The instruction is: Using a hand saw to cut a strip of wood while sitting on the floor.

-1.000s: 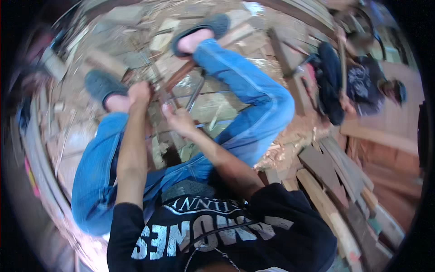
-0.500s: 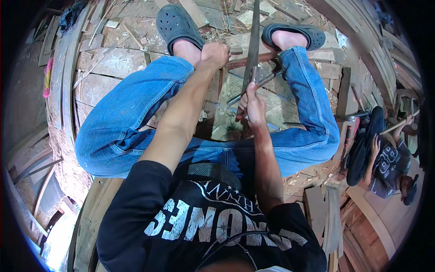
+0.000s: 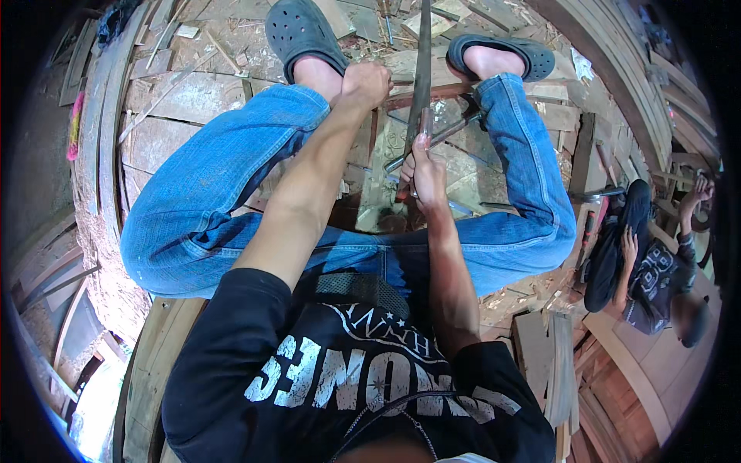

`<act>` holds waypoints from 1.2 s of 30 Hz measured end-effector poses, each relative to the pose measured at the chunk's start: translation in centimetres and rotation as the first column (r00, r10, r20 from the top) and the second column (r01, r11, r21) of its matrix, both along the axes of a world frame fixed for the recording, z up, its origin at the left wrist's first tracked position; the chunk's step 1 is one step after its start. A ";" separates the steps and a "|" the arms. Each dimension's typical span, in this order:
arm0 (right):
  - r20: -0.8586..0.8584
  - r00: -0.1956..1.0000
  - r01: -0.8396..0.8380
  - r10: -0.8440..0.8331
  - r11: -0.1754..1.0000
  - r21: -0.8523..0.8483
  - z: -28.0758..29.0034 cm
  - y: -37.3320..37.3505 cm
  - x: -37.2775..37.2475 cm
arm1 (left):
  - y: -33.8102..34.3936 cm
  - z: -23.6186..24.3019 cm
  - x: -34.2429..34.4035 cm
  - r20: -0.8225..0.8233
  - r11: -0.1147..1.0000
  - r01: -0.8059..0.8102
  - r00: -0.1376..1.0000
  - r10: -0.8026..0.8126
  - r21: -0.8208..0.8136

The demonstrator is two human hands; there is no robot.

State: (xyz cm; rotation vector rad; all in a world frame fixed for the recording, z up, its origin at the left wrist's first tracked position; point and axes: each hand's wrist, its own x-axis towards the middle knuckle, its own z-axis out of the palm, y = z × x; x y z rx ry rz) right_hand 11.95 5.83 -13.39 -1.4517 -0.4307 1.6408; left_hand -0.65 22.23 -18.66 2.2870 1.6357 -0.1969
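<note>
My right hand (image 3: 426,176) is wrapped around the handle of what looks like a handsaw (image 3: 421,81), in the middle between my legs. Its long dark narrow blade points away from me, seen nearly edge-on. My left hand (image 3: 367,84) is closed beside my left clog (image 3: 302,37); whatever it grips is hidden by the fingers. A reddish-brown strip of wood (image 3: 436,93) lies crosswise between my feet, just right of the left hand. Under the saw, a dark metal bar (image 3: 454,131) lies slanted near my right hand.
My right clog (image 3: 505,58) stands on planks strewn with wood scraps. Long stacked boards (image 3: 617,73) run along the far right. Another person (image 3: 652,285) sits at the right, near a hammer-like tool (image 3: 598,194). A wooden beam (image 3: 166,351) is at lower left.
The saw and my right hand have shifted slightly left, and the blade shows straighter. My left hand stays closed in nearly the same place. The other person's far arm has moved.
</note>
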 end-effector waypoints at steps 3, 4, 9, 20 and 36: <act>0.011 1.000 0.009 -0.009 1.000 -0.013 0.4 0.0 0.1 | -0.2 0.5 0.1 -0.022 0.999 -0.005 1.000 0.004 -0.037; 0.019 1.000 0.018 -0.017 1.000 -0.022 0.8 0.1 0.0 | -0.1 0.4 0.1 -0.020 1.000 0.004 1.000 -0.004 -0.012; 0.020 1.000 -0.014 0.014 1.000 -0.023 0.2 0.0 0.1 | 0.1 0.0 0.2 -0.018 0.999 -0.015 1.000 0.014 -0.048; 0.101 0.993 -0.063 0.067 0.997 -0.039 0.3 0.2 0.2 | 0.0 0.2 0.2 -0.024 1.000 0.003 1.000 -0.004 -0.019; 0.121 0.992 -0.032 0.033 0.999 -0.010 1.0 -0.1 -0.2 | -0.1 -0.1 -0.1 0.041 0.999 -0.033 0.999 0.033 -0.001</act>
